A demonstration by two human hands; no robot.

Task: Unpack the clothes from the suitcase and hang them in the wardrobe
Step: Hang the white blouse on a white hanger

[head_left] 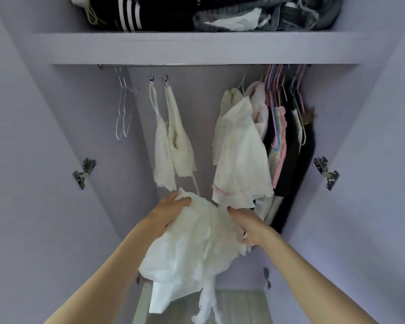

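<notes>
I hold a crumpled white garment [192, 249] in front of the open lilac wardrobe [45, 136]. My left hand [166, 213] grips its upper left part, fingers curled into the cloth. My right hand [248, 225] grips its right edge. The garment hangs down between my forearms. Above it runs the metal rail [197, 65]. Two empty clear hangers [124, 106] hang at the rail's left. A white garment on two clip hooks [173, 141] hangs left of centre. A white dress [239, 148] hangs right of centre. The suitcase is not in view.
Pink and dark clothes on pink hangers [288, 127] crowd the rail's right end. The shelf [197, 47] above the rail holds piled dark and grey clothes [220, 12]. Door hinges [83, 173] sit on both side panels. Bare rail shows between the clipped garment and the dress.
</notes>
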